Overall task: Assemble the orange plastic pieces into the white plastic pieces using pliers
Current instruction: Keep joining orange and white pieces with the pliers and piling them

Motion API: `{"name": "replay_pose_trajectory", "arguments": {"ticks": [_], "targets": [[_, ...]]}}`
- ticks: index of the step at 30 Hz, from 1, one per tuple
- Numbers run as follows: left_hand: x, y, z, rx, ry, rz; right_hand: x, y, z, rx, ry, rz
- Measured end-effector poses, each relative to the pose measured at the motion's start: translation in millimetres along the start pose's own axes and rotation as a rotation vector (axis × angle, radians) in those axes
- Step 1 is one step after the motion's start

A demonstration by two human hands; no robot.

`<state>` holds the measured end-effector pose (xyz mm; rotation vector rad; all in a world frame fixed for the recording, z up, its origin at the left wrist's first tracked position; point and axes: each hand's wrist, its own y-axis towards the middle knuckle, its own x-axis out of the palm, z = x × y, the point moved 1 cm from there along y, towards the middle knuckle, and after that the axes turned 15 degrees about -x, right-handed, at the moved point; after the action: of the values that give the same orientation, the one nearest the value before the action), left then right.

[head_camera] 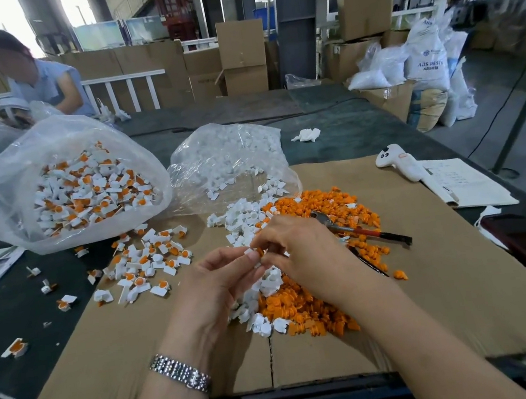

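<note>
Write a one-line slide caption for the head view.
Left hand and right hand fit an orange piece into a white piece above the cardboard sheet; pliers lie unused.

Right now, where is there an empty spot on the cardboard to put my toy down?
The cardboard is bare on its right side, between the orange pieces and the papers, and along its near edge. The middle is crowded with white pieces, pliers and finished pieces.
</note>
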<state>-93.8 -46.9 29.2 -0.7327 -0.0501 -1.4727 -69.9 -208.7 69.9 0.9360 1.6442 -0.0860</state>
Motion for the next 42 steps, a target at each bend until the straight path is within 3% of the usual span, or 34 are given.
{"name": "replay_pose_trajectory", "arguments": {"ticks": [6, 8, 10, 12, 15, 17, 23, 31, 37, 42], "targets": [[-1.7, 4.0, -3.0, 0.011, 0.068, 0.086, 6.4, -3.3, 8.4, 0.025, 0.087, 0.029], [-4.0, 5.3, -3.7, 0.013, 0.055, 0.117, 0.5, -8.0, 21.1, 0.139, 0.145, 0.075], [-7.0, 7.2, -3.2, 0.006, 0.036, 0.131, -6.2, -15.0, 42.8, 0.297, -0.026, 0.062], [-8.2, 8.0, -2.5, -0.005, 0.009, 0.121, -11.9, -23.4, 64.4, 0.482, -0.256, -0.028], [-7.1, 8.6, -2.5, -0.016, -0.010, 0.132, -10.7, -32.4, 83.5, 0.645, -0.312, -0.238], [-5.4, 8.3, -3.3, -0.020, -0.010, 0.130, -7.0, -33.5, 88.9, 0.636, -0.363, -0.329], [-3.5, 8.0, -3.8, -0.021, -0.031, 0.149, -5.5, -28.4, 92.5, 0.580, -0.420, -0.343], [1.2, 11.4, 4.2, 0.032, -0.041, 0.150, -42.9, -10.1, 71.3, 0.520, -0.207, -0.102], [13.8, 13.1, 7.3, 0.043, -0.125, 0.107, -50.1, 5.8, 21.9, 0.360, 0.149, -0.431], [15.9, 11.5, 7.9, 0.060, -0.145, 0.109, -49.6, 8.1, 2.1, 0.311, 0.166, -0.451]]}}
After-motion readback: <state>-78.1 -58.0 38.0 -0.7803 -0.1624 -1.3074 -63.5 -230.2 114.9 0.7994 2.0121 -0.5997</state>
